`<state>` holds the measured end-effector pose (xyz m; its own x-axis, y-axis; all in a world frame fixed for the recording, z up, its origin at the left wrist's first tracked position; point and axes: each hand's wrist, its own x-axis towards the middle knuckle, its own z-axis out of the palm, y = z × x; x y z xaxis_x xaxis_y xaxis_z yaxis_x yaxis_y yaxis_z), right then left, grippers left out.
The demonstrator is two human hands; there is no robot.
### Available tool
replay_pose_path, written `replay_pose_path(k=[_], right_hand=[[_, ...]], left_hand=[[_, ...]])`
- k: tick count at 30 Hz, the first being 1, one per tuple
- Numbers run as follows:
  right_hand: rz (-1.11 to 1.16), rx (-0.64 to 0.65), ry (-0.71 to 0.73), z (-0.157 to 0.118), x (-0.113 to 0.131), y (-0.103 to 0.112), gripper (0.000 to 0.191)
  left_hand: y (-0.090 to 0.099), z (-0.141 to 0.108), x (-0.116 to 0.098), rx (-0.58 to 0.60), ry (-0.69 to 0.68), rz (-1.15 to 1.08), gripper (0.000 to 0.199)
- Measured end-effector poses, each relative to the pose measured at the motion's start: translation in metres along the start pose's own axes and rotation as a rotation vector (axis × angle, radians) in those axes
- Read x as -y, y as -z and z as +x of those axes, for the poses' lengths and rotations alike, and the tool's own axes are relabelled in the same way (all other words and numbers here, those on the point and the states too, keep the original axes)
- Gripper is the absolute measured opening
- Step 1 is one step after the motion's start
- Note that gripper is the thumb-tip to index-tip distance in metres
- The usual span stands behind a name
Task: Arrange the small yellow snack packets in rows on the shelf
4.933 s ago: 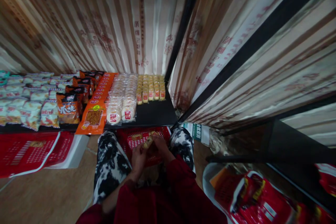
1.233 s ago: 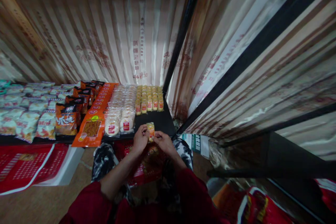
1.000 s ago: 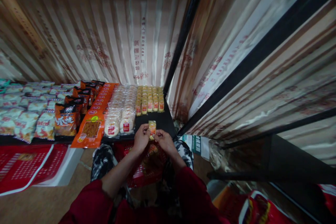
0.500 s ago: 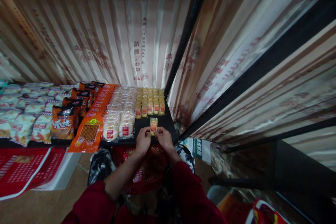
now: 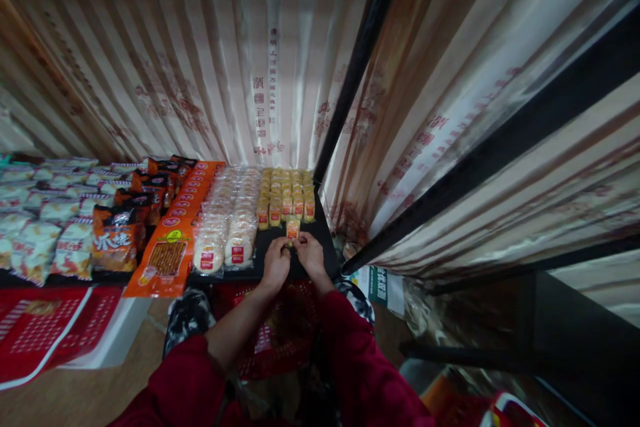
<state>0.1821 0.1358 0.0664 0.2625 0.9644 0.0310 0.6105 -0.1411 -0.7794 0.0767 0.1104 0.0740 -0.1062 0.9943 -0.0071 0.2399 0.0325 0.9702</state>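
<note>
A small yellow snack packet point(image 5: 293, 228) with a red label stands at the shelf's front right. My left hand point(image 5: 277, 265) pinches its lower left edge, and my right hand point(image 5: 311, 255) has its fingers closed on the lower right edge. Just behind it are rows of similar yellow packets point(image 5: 286, 195). To the left lie two rows of clear-wrapped round white crackers point(image 5: 239, 247) with red labels.
The black shelf point(image 5: 320, 230) also carries an orange strip pack point(image 5: 170, 257), orange-black bags point(image 5: 116, 237) and white snack bags point(image 5: 75, 247). A red basket point(image 5: 273, 353) is between my legs, another red basket point(image 5: 45, 323) at left. A dark post point(image 5: 350, 73) and curtains enclose the shelf.
Both hands have moved the yellow packet slightly forward, closer to the rows behind it. The view has shifted a little.
</note>
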Motion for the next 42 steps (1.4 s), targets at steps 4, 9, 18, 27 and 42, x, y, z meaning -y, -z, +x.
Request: replay_pose_path(k=[4, 9, 18, 27, 42], right_hand=[[-0.011, -0.012, -0.009, 0.007, 0.003, -0.004, 0.015], [-0.056, -0.037, 0.018, 0.012, 0.006, -0.006, 0.018], [-0.089, -0.125, 0.029, 0.025, 0.009, -0.017, 0.016], [-0.045, -0.101, 0.057, 0.032, 0.013, -0.021, 0.019], [0.114, -0.195, 0.069, 0.034, 0.010, -0.030, 0.019]], left_hand=[[-0.002, 0.007, 0.002, 0.004, 0.002, -0.007, 0.031], [-0.001, 0.014, 0.002, 0.020, -0.008, 0.015, 0.034], [-0.002, 0.027, -0.004, 0.027, 0.002, 0.048, 0.035], [0.000, 0.034, -0.013, 0.036, -0.016, 0.111, 0.036], [-0.003, 0.036, -0.010, 0.008, -0.071, 0.139, 0.036]])
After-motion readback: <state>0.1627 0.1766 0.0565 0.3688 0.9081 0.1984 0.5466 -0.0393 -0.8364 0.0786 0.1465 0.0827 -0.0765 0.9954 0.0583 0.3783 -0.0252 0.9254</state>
